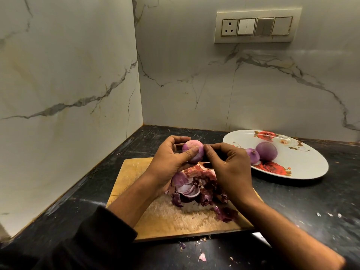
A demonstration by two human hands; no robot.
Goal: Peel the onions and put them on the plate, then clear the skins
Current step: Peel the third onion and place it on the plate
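Our fingers [191,152] on the left hand [171,160] are curled round the onion [192,152], cradling it from the left and underneath, thumb laid across its front. The right hand [229,168] comes in from the other side, its fingertips pinched together right at the onion's right edge, apparently nipping at a last scrap of skin or the root end; we cannot tell exactly what is between them. The onion is held in the air just above the far edge of the cutting board [136,172], and its surface looks pale and smooth, so we judge the peeling of this one nearly done.

Below the onion, on the board, lies a heap of skins [194,188], purple and papery, with a smaller clump [226,214] nearer us. A few flakes [201,257] have fallen past the near edge of the board onto the dark counter [292,201].

To the right of the board sits the plate [303,164], white with red roses, and two peeled onions [261,152] rest on it, touching each other.

So we are at the peeling step, probably on the third onion. Next we need to strip the last bit away, carry the onion right to the plate and set it beside the other two. After that the skins on the board and the counter must be gathered up.
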